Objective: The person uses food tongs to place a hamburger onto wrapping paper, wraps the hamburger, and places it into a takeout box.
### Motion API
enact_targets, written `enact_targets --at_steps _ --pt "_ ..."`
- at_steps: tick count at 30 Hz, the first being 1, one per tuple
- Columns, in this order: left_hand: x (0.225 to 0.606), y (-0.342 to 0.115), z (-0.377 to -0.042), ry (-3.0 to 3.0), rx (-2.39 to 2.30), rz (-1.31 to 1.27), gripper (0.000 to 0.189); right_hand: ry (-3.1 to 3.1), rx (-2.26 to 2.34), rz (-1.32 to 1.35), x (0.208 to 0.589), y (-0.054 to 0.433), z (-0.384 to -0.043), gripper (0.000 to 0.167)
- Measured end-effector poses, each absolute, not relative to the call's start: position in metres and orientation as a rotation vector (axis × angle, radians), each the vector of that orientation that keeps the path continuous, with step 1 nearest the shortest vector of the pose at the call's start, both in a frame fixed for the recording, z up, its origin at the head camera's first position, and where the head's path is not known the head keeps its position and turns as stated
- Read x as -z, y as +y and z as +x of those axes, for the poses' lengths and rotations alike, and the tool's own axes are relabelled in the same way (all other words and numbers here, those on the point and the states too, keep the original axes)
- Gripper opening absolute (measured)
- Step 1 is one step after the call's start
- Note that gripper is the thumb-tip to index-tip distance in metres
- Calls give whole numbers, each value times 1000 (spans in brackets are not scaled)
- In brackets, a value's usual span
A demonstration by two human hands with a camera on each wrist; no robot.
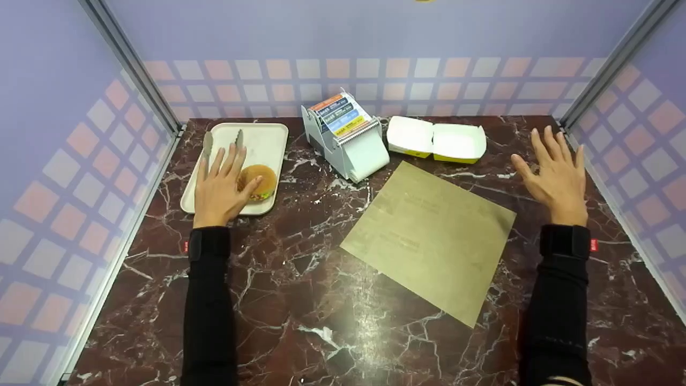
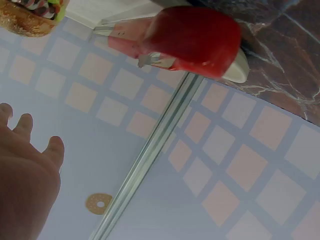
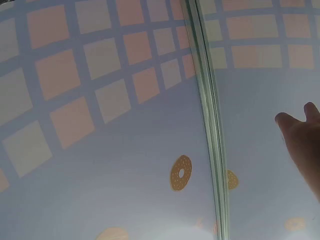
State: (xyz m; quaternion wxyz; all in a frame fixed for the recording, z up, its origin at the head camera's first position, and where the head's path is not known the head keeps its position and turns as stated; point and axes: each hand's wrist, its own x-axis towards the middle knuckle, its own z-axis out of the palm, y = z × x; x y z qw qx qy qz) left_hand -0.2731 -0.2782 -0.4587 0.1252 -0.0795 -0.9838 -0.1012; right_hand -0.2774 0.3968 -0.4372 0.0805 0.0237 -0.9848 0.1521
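From the frame's lower edge, dark sleeves [image 1: 209,321] are stretched forward; at middle left and right, the left hand [image 1: 218,190] and right hand [image 1: 558,179] are held with fingers straight and spread, nothing gripped by either. The tray [image 1: 268,142] at upper left is partly covered by the left hand, and a red object [image 2: 195,40] in the left wrist view is hard to make out. The burger [image 1: 261,174] is seen beside the left thumb, well apart from the right hand.
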Motion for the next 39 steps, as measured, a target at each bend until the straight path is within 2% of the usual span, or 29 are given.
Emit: enact_targets --at_steps 7,11,14,17,21,29,39 --pt "456 -268 -274 -2896 250 -276 84 -2967 -449 84 440 391 -279 83" --pt "458 -228 -277 -2943 283 -380 93 -2998 -430 126 444 383 -282 84" --pt "466 -176 -271 -2979 282 -613 95 -3026 -418 154 449 374 -283 85" --pt "476 -125 -256 -3007 268 -965 88 -3093 -406 193 456 358 -279 89" --pt "485 -84 -235 -3092 234 -1287 79 -3280 -262 258 466 328 -270 94" --pt "482 -78 -223 -3208 49 -1362 63 -3492 -184 301 469 303 -255 88" --pt "462 -85 -218 -3171 250 -1386 38 -3429 -219 576 485 276 -273 86"
